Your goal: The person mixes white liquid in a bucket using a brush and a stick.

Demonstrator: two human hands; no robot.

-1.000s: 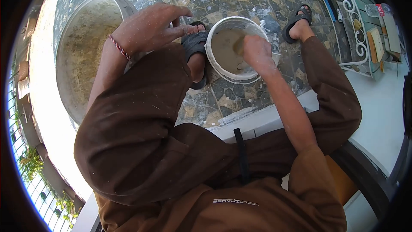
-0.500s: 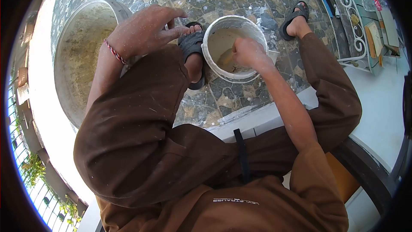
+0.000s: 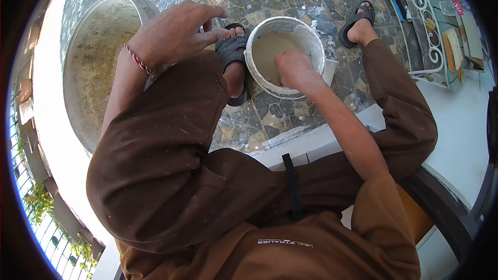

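A white bucket (image 3: 320,46) stands on the floor between my feet, with a pale greyish liquid or paste (image 3: 264,54) inside. My right hand (image 3: 300,71) is closed and reaches down into it near the side closest to me. Whatever its fingers grip is hidden below the hand. Over my raised knee rests my left hand (image 3: 174,33), dusted with pale specks, its fingers stretched out and holding nothing. A red and white braided bracelet (image 3: 137,61) circles that wrist.
Left of my leg is a large round tub (image 3: 85,72) with a stained inside. Sandals (image 3: 231,49) are on my feet. At the right stands a scrolled white metal rack (image 3: 433,36) with a plastic bottle (image 3: 452,8). Stone-patterned tiles (image 3: 228,0) cover the floor.
My right hand has moved slightly left and lower in the bucket. The pale contents now look more even across the surface. My left hand has barely shifted.
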